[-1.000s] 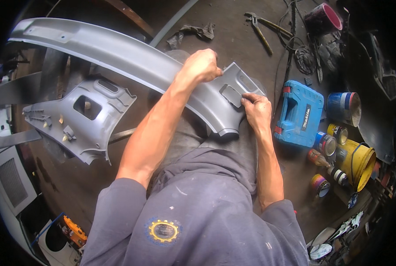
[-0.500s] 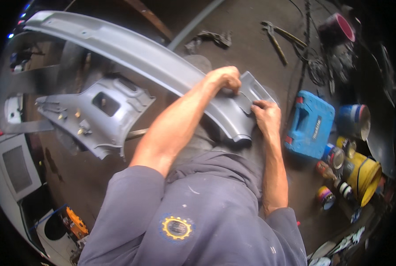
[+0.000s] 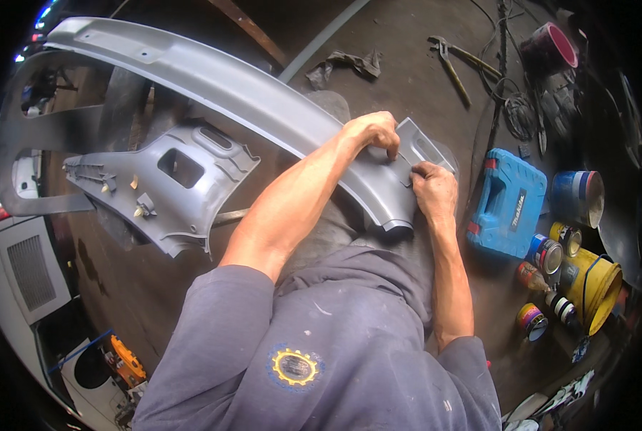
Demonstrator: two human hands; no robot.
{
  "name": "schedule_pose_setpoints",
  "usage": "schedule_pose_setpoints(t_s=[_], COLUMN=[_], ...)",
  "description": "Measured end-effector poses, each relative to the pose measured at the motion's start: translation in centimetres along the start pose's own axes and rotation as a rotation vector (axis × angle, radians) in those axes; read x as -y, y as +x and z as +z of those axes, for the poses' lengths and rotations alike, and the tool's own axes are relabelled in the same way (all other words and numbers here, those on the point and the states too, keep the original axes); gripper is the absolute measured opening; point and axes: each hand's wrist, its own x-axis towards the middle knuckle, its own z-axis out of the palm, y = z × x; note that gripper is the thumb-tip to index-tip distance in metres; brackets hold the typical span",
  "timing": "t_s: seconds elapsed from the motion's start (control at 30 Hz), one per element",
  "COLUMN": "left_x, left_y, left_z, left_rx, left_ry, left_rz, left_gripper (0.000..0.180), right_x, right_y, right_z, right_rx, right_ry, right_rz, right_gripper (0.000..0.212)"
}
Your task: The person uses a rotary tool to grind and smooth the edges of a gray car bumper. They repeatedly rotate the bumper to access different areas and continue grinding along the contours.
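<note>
A long grey moulded trim panel [image 3: 256,93] lies across my lap, running from the far left to its wide end in front of me. Over that wide end, my left hand [image 3: 377,133] is curled, with a fingertip pointing down at the surface. My right hand [image 3: 434,188] is closed, its thumb and fingers pinched together at the panel beside a rectangular opening [image 3: 427,149]. Between the hands, a thin dark edge shows on the panel; what the fingers hold, if anything, is too small to make out.
A second grey trim piece [image 3: 216,179] with a square opening lies left. Right are a blue tool case [image 3: 507,205], several paint cans [image 3: 545,253] and a yellow bucket [image 3: 594,291]. Pliers [image 3: 450,72], a crumpled dark rag [image 3: 346,66] and a red-rimmed bucket [image 3: 543,49] lie beyond.
My left fingers have shifted slightly toward the right hand and now point down at the panel. The right hand stays pinched at nearly the same spot. The whole view has shifted a little.
</note>
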Motion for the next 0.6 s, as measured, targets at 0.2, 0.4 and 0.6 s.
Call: schedule_pose_setpoints(t_s=[0.2,0.4,0.6], left_x=[1.1,0.7,1.5], left_y=[1.5,1.1,1.7], left_z=[0.7,0.6,0.6], left_rx=[0.023,0.027,0.031], left_ry=[-0.048,-0.074,-0.078], left_rz=[-0.012,-0.024,0.000], left_gripper=[0.045,0.040,0.040], right_x=[-1.2,-1.5,-0.5], right_y=[0.1,-0.1,0.0], right_z=[0.6,1.4,0.7], right_rx=[0.013,-0.052,0.001], right_ry=[0.008,-0.042,-0.081], right_rz=[-0.088,-0.191,-0.118], right_gripper=[0.023,0.017,0.016])
